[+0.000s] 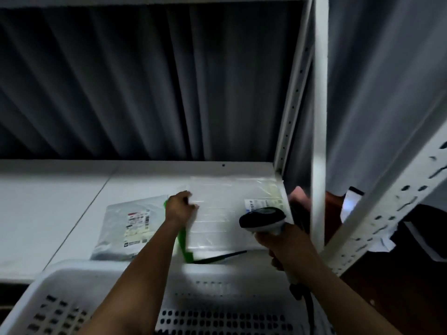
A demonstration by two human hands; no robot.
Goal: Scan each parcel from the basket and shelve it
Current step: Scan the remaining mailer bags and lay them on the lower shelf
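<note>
A white shelf point(48, 201) fills the middle of the view, and a white perforated basket point(72, 269) is seen just below its front edge. What is left inside the basket cannot be told.

Two parcels are laid flat on the shelf. The larger one, a clear parcel point(229, 197), lies at the right end, close to the upright post. Its long axis seems to run from the front edge towards the back. A grey parcel point(116, 228) lies just beside it on the left, with its label facing up.

A scanner point(262, 220) is held by its handle in the right hand point(287, 250), with the fingers wrapped round it. Its head is kept over the near right corner of the clear parcel, where a label point(254, 204) is seen.

The left hand point(179, 210) is placed at the left edge of the clear parcel with curled fingers. Because of blur, it cannot be told whether the film is pinched or only pushed. A green strip point(183, 243) runs under this wrist.

So the clear parcel lies ahead of both hands and between them. The right hand is nearer to its label, so the scan is probably the step in hand.
</note>
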